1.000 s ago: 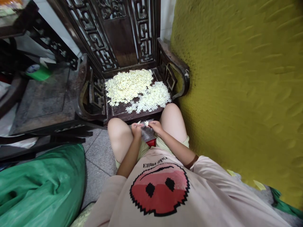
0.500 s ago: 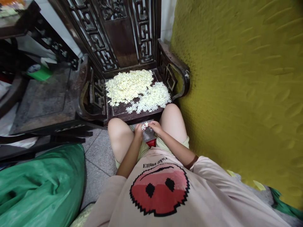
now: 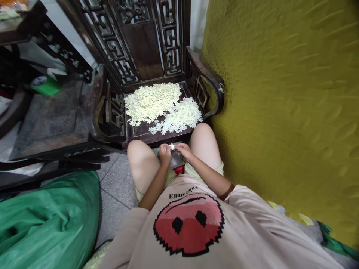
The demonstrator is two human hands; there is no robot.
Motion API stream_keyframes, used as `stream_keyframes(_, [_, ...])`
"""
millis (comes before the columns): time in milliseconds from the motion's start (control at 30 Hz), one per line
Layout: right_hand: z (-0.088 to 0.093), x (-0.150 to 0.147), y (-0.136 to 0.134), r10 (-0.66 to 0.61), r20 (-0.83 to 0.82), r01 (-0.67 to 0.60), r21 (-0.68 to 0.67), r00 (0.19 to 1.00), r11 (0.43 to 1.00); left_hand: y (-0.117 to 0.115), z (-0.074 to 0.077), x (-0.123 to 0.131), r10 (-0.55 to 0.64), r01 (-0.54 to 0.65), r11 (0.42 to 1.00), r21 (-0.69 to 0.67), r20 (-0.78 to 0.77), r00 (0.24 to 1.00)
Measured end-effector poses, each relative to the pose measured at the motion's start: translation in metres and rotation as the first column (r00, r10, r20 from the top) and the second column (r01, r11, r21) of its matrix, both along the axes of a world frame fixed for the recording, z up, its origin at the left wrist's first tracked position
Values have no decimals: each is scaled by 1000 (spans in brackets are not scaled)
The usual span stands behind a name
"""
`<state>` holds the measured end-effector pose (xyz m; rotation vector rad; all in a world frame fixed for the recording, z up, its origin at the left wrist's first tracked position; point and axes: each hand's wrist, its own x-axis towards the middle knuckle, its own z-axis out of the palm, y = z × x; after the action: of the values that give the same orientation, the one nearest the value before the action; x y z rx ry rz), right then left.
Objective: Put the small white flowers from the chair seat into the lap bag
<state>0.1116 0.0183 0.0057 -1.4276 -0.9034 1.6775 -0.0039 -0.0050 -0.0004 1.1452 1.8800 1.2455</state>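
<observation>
A small white flower [image 3: 172,147] with a yellowish middle shows between my two hands, above the gap between my knees. My right hand [image 3: 185,150] pinches it from the right with the fingertips. My left hand [image 3: 165,153] is closed close beside it, thumb up; its fingers mostly hide the flower they grip. Past my knees, two heaps of the same kind of flowers lie on the dark wooden chair [image 3: 137,131]: a large creamy heap [image 3: 153,101] behind, and a smaller, whiter heap [image 3: 183,115] at the front right.
A yellow textured sheet [image 3: 280,104] rises close on my right. Carved armrests [image 3: 210,86] flank the seat. To the left stand another dark wooden seat [image 3: 53,116] with a green box [image 3: 46,85] on it, and a bulging green bag [image 3: 50,220] on the tiled floor.
My left hand has turned and risen slightly, its thumb now on top. Two flowers showed between the hands before; now only one is plainly seen. My right hand has hardly moved.
</observation>
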Motion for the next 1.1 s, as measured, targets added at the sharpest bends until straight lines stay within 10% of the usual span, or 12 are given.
stream_keyframes(233, [-5, 2, 1, -61, -6, 61, -35, 998, 998, -1, 8, 3, -176, 179, 983, 28, -100, 979])
stream_keyframes(1100, [10, 5, 0, 5, -174, -14, -56, 985, 998, 7, -3, -1, -64, 72, 997, -12, 331, 941])
